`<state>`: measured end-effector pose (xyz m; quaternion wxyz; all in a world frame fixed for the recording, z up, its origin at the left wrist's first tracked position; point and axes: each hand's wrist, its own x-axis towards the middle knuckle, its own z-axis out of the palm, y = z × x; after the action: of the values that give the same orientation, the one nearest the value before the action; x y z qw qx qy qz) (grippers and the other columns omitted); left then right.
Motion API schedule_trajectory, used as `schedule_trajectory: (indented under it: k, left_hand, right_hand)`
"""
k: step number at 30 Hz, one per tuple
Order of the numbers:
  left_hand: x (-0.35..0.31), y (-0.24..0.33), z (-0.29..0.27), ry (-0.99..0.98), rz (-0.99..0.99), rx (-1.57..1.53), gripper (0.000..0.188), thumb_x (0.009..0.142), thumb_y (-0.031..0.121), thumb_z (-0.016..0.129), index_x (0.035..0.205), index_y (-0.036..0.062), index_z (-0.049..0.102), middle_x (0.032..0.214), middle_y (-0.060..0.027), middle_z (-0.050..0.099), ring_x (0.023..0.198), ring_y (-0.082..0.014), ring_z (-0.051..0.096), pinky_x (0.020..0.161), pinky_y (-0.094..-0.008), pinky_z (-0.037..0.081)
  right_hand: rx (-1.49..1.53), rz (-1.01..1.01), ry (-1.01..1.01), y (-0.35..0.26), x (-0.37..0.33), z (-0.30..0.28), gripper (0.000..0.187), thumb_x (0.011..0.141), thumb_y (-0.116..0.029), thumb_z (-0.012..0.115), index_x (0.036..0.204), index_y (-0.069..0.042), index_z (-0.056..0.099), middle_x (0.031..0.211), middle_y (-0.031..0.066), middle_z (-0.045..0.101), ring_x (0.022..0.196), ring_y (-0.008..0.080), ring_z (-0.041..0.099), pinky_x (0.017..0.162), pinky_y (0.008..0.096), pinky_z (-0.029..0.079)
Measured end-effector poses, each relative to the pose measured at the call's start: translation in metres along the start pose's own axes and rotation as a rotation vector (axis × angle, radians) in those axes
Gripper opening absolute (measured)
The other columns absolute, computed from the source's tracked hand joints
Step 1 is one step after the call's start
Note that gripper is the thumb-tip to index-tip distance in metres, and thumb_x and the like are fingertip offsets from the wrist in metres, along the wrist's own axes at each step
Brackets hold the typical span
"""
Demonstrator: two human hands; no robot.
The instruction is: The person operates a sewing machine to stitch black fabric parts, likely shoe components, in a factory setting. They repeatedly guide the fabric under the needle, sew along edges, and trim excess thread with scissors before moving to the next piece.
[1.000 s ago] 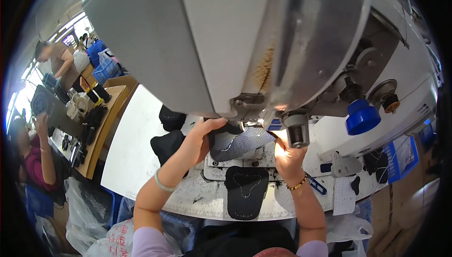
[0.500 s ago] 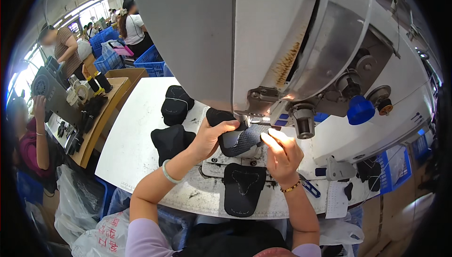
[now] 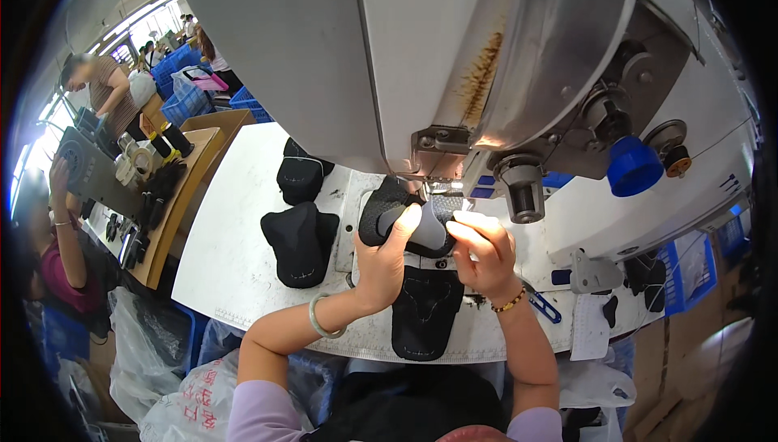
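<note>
Directly below the sewing head [image 3: 284,61], a black and grey fabric piece [image 3: 429,235] sits between two hands

The fabric piece is at the machine's needle area, above the white desk [image 3: 215,260]. The left hand [image 3: 382,260] grasps its left side, thumb laid on top; a pale bangle [image 3: 322,317] circles that wrist. The right hand [image 3: 486,256] has its fingers bent, the tips at the piece's right edge; whether they pinch it, I cannot tell. A beaded bracelet [image 3: 509,303] is on the right wrist.

Nearer the person lies a black panel [image 3: 423,320] with a pale stitched outline. Left of the hands are two more black pieces, a nearer one [image 3: 300,245] and a farther one [image 3: 301,180]. A blue-handled tool [image 3: 543,305] rests just beside the right wrist, and a white perforated card [image 3: 589,335] lies farther right. Off to the left, a co-worker [image 3: 69,260] sits by another machine [image 3: 101,168].
</note>
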<state>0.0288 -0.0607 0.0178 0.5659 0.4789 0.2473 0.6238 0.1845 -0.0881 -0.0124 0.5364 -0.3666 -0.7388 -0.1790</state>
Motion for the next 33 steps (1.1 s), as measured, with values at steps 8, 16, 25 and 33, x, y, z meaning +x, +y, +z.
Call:
schedule_trajectory:
  k: [8,16,25,33]
  left_hand:
    - [0.002,0.001,0.002,0.004,0.045,0.138,0.017,0.085,0.01,0.06,0.096,-0.0024,0.064,0.089,-0.0024,0.064,0.079,-0.0082,0.057,0.075,-0.0231,0.045]
    - [0.01,-0.006,-0.075,0.01,0.515,0.495,0.016,0.078,-0.002,0.052,0.093,-0.0009,0.056,0.101,-0.0098,0.05,0.088,-0.0186,0.051,0.08,-0.0273,0.04]
    - [0.022,0.017,-0.043,-0.411,1.34,1.317,0.029,0.074,0.01,0.06,0.103,0.007,0.064,0.108,-0.0069,0.06,0.103,-0.0213,0.055,0.087,-0.0345,0.044]
    - [0.031,0.048,-0.032,-0.742,1.175,1.185,0.039,0.066,0.004,0.06,0.104,-0.0033,0.059,0.099,-0.0117,0.059,0.096,-0.0251,0.059,0.087,-0.0357,0.05]
  right_hand:
    - [0.147,-0.03,0.004,-0.003,0.009,0.002,0.044,0.067,0.009,0.061,0.107,-0.008,0.06,0.105,0.0079,0.057,0.079,0.0253,0.062,0.069,0.0324,0.052]
    - [0.173,0.003,0.009,-0.005,0.009,0.0,0.036,0.067,0.011,0.06,0.099,-0.006,0.065,0.098,0.0074,0.061,0.082,0.0234,0.063,0.072,0.033,0.052]
    - [0.125,0.022,0.006,-0.006,0.009,-0.001,0.035,0.066,0.011,0.062,0.096,-0.007,0.065,0.097,0.0057,0.062,0.083,0.0227,0.062,0.072,0.0331,0.051]
    - [-0.039,-0.086,-0.035,0.0,0.02,-0.014,0.018,0.071,-0.003,0.066,0.087,-0.01,0.065,0.1,-0.0013,0.065,0.084,0.0146,0.057,0.077,0.0309,0.043]
